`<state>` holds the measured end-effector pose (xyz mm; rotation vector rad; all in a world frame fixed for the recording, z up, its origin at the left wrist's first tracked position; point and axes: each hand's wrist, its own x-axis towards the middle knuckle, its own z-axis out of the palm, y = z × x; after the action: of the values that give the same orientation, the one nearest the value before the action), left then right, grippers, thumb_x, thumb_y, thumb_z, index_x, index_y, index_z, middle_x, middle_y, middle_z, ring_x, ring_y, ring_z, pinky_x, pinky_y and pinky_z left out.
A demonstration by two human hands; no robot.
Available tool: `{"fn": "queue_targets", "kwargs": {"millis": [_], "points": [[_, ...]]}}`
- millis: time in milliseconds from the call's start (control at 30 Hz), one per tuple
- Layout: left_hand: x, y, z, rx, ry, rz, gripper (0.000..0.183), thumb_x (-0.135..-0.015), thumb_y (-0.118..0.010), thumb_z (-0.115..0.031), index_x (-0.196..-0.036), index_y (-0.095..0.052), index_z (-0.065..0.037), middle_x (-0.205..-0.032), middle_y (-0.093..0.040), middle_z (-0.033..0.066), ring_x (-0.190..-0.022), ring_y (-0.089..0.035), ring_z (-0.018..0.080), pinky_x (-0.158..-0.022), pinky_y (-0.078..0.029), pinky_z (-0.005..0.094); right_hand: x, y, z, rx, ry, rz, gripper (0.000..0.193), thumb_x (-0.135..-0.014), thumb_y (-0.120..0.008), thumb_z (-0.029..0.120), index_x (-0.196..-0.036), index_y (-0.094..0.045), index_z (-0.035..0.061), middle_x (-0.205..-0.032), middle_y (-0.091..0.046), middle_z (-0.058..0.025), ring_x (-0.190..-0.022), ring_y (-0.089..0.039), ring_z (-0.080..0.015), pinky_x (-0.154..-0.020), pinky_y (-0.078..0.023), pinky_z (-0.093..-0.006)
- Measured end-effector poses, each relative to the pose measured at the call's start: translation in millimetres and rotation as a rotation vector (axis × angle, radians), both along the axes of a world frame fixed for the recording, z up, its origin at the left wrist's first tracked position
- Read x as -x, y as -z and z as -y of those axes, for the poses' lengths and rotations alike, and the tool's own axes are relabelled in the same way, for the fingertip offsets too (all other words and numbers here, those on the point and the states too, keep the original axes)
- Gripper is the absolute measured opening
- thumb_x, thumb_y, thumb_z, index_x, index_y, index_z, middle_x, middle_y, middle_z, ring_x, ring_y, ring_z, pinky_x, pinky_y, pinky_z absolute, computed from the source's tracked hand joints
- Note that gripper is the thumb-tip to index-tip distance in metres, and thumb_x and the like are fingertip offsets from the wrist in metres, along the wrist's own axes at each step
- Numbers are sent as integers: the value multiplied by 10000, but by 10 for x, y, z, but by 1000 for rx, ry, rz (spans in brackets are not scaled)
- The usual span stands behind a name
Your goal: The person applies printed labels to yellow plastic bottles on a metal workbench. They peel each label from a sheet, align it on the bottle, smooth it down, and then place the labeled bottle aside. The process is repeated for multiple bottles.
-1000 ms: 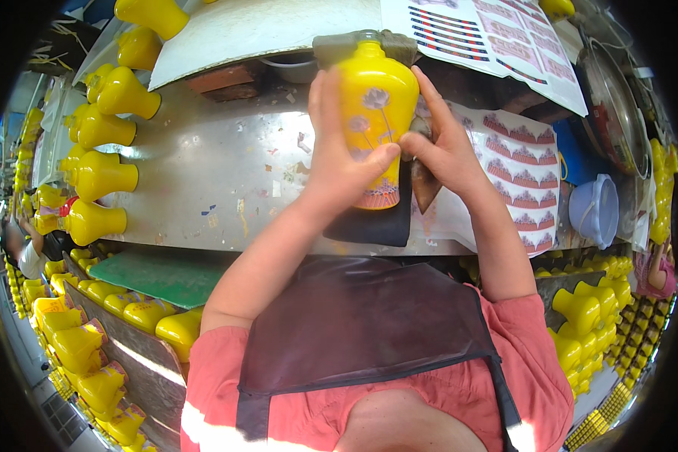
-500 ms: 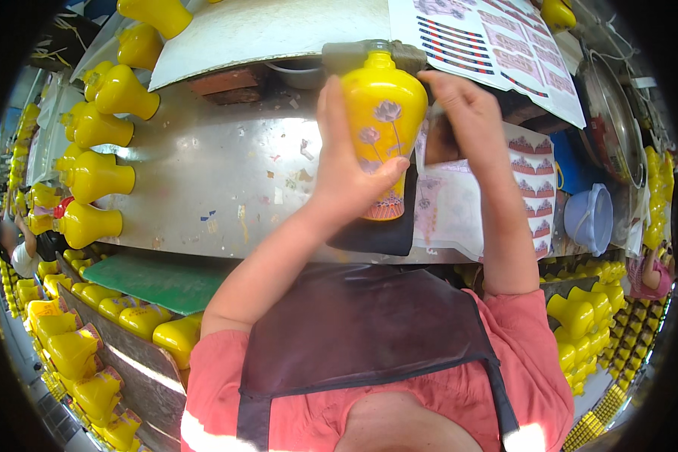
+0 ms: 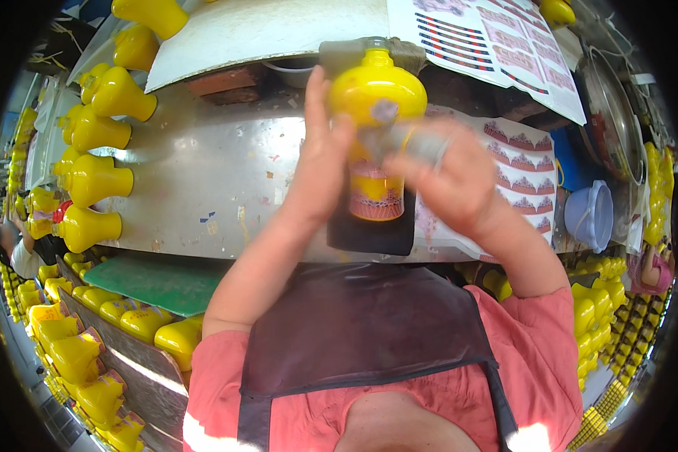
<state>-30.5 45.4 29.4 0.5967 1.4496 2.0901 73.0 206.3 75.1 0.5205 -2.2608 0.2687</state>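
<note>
A glossy yellow bottle (image 3: pixel 377 89) with purple lotus flowers and a patterned pink base band lies neck away from me. Its clear-topped neck rests on a dark grey support (image 3: pixel 340 56), its base end over a black cloth (image 3: pixel 369 237). My left hand (image 3: pixel 318 154) is against the bottle's left side, thumb at the front and fingers stretched along the side. In my right hand (image 3: pixel 459 177), smeared by motion, is a flat grey scraper-like tool (image 3: pixel 422 145) with a thin orange-yellow line. It crosses the bottle's front and hides part of the flowers.
Sheets of printed decals (image 3: pixel 521 162) lie to the right, with another decal sheet (image 3: pixel 490 53) farther back. A lilac bucket (image 3: pixel 589 217) stands at the right. Several yellow bottles (image 3: pixel 98 175) line the metal table's (image 3: pixel 203 166) left side. A green board (image 3: pixel 154 282) is at near left.
My right hand has come down and left from the bottle's right shoulder, bringing the grey tool across its front. My left thumb has drawn back from the lower front toward the left side.
</note>
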Motion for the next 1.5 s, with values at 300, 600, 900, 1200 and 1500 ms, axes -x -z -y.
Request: {"fn": "queue_targets", "kwargs": {"millis": [300,600,900,1200,1500], "points": [[67,16,-122,-129,59,300,686,-1070,-473,-291,-1633,-130,-99,-1485,-501,145,-1356,-515,277,-1135,-425,423,-140,405,-7,798,368,101,292,-801,-783,-48,-1059,-721,76,-949,-750,-92,-814,-724,-273,-725,-586,-354],[130,23,-123,-221,157,382,564,-1084,-441,-302,-1584,-281,-97,-1526,-473,116,-1395,-488,266,-1181,-385,448,-295,466,204,760,94,144,288,-804,-765,-79,-1066,-734,37,-998,-761,-105,-870,-741,-225,-787,-591,-313],[-52,-34,136,-57,82,93,772,-1085,-425,-478,-1641,-142,-24,-1639,-297,184,-1510,-325,320,-1241,-273,447,-351,377,396,402,-100,143,329,-789,-781,-117,-1060,-765,70,-983,-758,-108,-846,-742,-245,-759,-574,-285],[-43,516,322,294,66,-310,857,-1035,-617,-282,-1677,-78,-101,-1587,-373,151,-1349,-471,231,-1154,-382,387,-409,333,319,358,-100,132,269,-828,-747,-55,-1086,-751,18,-969,-757,-135,-871,-749,-289,-768,-603,-327],[-214,270,254,133,6,-156,796,-964,-666,-177,-1599,-205,-46,-1517,-387,170,-1342,-493,278,-1075,-475,405,-290,252,107,1389,357,712,413,-1029,-617,186,-1409,-560,33,-882,-628,19,-805,-562,-2,-681,-456,-181]]}}
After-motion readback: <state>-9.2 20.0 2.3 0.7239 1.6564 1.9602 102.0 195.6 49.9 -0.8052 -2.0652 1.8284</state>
